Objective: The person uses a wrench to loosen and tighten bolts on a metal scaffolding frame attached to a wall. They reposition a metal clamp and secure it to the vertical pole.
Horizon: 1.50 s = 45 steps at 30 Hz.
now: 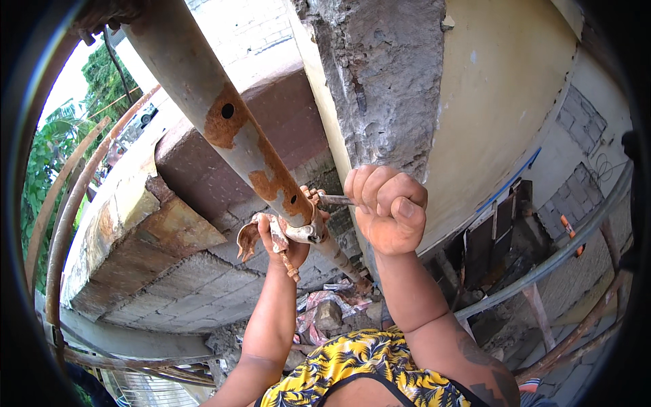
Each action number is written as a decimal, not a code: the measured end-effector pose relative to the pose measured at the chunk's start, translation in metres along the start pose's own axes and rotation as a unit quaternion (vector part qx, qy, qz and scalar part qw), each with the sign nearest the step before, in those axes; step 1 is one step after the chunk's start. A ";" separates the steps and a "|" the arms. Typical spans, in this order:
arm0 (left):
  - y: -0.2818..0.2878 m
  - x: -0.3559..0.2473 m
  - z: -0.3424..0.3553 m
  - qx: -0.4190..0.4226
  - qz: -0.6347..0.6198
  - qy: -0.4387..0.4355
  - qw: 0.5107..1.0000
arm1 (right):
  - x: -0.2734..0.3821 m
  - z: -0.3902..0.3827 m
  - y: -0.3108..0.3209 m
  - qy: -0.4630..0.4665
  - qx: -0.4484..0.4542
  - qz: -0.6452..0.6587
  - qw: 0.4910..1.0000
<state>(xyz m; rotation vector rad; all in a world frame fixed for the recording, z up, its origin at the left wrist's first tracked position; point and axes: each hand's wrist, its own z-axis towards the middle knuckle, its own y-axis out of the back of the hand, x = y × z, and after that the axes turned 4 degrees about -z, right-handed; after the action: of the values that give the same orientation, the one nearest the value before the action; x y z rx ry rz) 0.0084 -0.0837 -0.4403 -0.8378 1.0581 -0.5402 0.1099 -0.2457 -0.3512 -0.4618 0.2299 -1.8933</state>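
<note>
A rust-patched steel pipe point(196, 95) slants down from the top left to a bolted clamp point(298, 230) near the middle, where a thinner pole point(333, 251) continues downward. My left hand point(283, 245) is closed on the clamp from below, partly hidden behind it and its loose rusty jaw and bolt. My right hand point(388, 207) is in a fist around a metal tool handle point(336, 200), likely a wrench, whose far end meets a bolt on the clamp beside the pipe.
Rough concrete column point(380, 74) and yellow wall point(491, 115) stand ahead and right. A block ledge point(176, 285) lies left, with curved rusty bars point(80, 197) along the edge. A metal tube point(522, 288) and bars cross lower right. Rubble and crumpled sacks point(329, 308) lie below.
</note>
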 end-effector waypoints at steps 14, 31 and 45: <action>0.018 -0.003 0.004 0.027 -0.005 0.027 0.999 | -0.008 0.011 0.007 -0.046 0.080 0.078 0.993; 0.032 -0.006 0.006 -0.005 0.012 0.013 1.000 | 0.054 -0.108 0.007 -0.322 -0.012 -0.046 0.945; 0.021 -0.002 0.007 0.016 0.031 0.022 0.999 | 0.088 -0.087 0.024 -0.596 0.123 -0.031 0.793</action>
<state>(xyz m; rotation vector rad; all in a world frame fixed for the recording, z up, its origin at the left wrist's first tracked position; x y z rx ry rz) 0.0145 -0.0676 -0.4549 -0.7650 1.1093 -0.5250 0.0665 -0.3419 -0.4211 -1.3738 -0.8686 -1.3276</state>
